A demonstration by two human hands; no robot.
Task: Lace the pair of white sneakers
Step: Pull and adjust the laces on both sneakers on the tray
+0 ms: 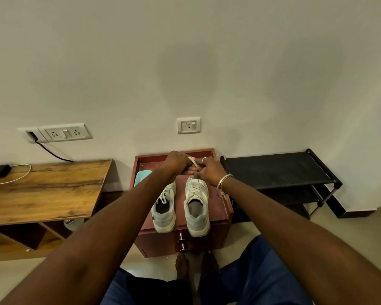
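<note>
Two white sneakers stand side by side, heels toward me, on a dark red cabinet point(223, 211). The left sneaker point(164, 211) has its laces lying loose across the tongue. The right sneaker point(196, 208) shows crossed lacing over the tongue. Above its toe, my left hand point(176, 162) and my right hand point(210, 171) meet, both pinching the white lace point(193, 163), which loops over my left fingers. The toe of the right sneaker is hidden behind my hands.
A light blue object point(142, 176) lies at the cabinet's back left. A wooden desk point(44, 190) stands to the left, with a charger and cable on it. To the right is a black shoe rack point(279, 170). My bare feet point(195, 264) rest below the cabinet.
</note>
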